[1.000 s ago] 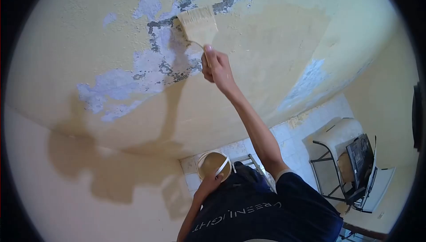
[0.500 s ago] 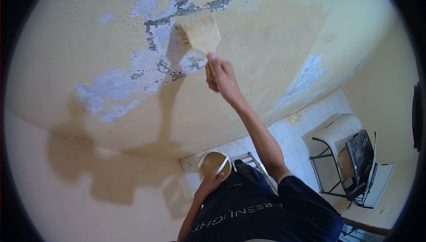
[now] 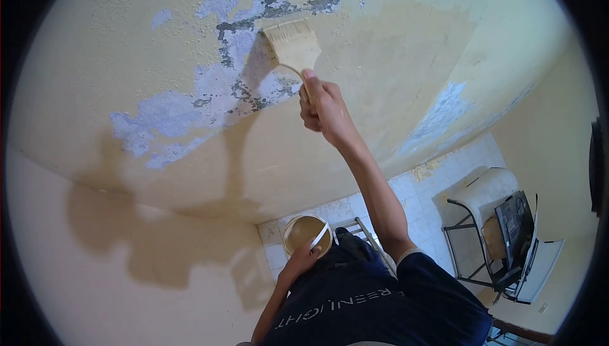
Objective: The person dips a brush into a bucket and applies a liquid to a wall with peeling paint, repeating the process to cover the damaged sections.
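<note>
From here I see the right hand (image 3: 323, 108) wrapped around a broad brush (image 3: 295, 44), its bristles just above. Right of and below that hand, the wall (image 3: 406, 47) looks coated, I'd judge; the flaking patch (image 3: 168, 114) up and left looks uncoated. Lower down, the left hand (image 3: 303, 259) clasps the white handle (image 3: 320, 236) of a bucket (image 3: 285, 237) holding tan paint (image 3: 301, 233).

A single head-worn camera looked forward and down over the wearer's dark shirt (image 3: 374, 311). It faced the peeling wall (image 3: 380, 47) from nearby, with the tiled floor (image 3: 466, 162) farther off below.
</note>
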`<state>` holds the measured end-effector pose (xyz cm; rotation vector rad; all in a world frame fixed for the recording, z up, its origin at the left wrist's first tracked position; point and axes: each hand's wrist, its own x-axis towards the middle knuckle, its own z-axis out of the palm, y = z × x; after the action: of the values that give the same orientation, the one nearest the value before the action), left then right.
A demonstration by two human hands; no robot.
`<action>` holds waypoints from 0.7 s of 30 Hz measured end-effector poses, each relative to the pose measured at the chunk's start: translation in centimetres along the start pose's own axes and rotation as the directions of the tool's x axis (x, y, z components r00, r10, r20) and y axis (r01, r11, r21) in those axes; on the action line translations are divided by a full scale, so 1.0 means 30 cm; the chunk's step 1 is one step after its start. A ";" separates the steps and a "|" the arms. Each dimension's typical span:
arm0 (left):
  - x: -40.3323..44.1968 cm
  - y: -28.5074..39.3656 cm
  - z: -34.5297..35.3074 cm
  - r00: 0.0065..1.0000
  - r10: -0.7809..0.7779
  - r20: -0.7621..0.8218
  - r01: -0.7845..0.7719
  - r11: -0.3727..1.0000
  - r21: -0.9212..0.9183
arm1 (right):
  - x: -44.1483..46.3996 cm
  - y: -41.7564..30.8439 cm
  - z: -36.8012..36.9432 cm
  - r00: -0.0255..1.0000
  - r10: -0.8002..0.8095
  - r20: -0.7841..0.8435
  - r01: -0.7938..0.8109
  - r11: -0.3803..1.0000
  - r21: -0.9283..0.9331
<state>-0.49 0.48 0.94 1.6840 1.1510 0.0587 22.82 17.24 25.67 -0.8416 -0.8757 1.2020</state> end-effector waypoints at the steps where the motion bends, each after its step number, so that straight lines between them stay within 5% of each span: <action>1: 0.006 -0.011 0.000 0.999 0.037 0.004 -0.037 0.999 0.015 | 0.042 0.020 -0.014 0.998 0.051 0.029 -0.052 0.998 0.031; 4: 0.005 -0.053 0.009 0.994 0.106 -0.007 -0.106 0.994 0.029 | 0.040 0.215 -0.075 0.999 0.045 0.015 -0.046 0.999 0.018; 5: 0.012 -0.058 0.010 0.989 0.141 -0.035 -0.140 0.990 0.025 | 0.008 0.257 -0.101 0.986 0.161 0.043 -0.164 0.985 0.059; 8: -0.006 -0.021 -0.002 1.000 -0.020 0.020 0.020 1.000 -0.021 | -0.084 0.287 -0.129 0.971 0.231 -0.059 -0.233 0.972 -0.021; 10: 0.028 -0.069 0.009 0.998 0.057 -0.033 -0.058 0.998 -0.029 | -0.084 0.183 -0.084 0.971 0.233 -0.059 -0.235 0.972 -0.017; 12: 0.001 -0.079 0.034 0.992 0.107 -0.059 -0.109 0.993 -0.040 | -0.055 0.097 -0.036 0.999 0.024 -0.043 -0.026 0.999 -0.036; 15: 0.008 -0.034 0.004 1.000 0.014 -0.002 -0.014 0.999 -0.038 | 0.058 0.084 -0.046 1.000 -0.003 0.002 0.003 1.000 -0.028; 18: 0.043 -0.087 0.010 0.998 0.054 0.012 -0.054 0.999 0.007 | 0.064 0.340 -0.134 0.994 -0.097 -0.044 0.090 0.987 -0.130; 21: 0.028 -0.121 0.038 0.982 0.178 -0.061 -0.182 0.982 -0.054 | -0.055 0.543 -0.217 0.989 0.091 -0.112 -0.107 0.984 -0.140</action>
<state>-1.80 0.21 -2.74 1.7393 1.0250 0.2523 21.80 17.74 8.09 -1.0686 -0.8510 1.1783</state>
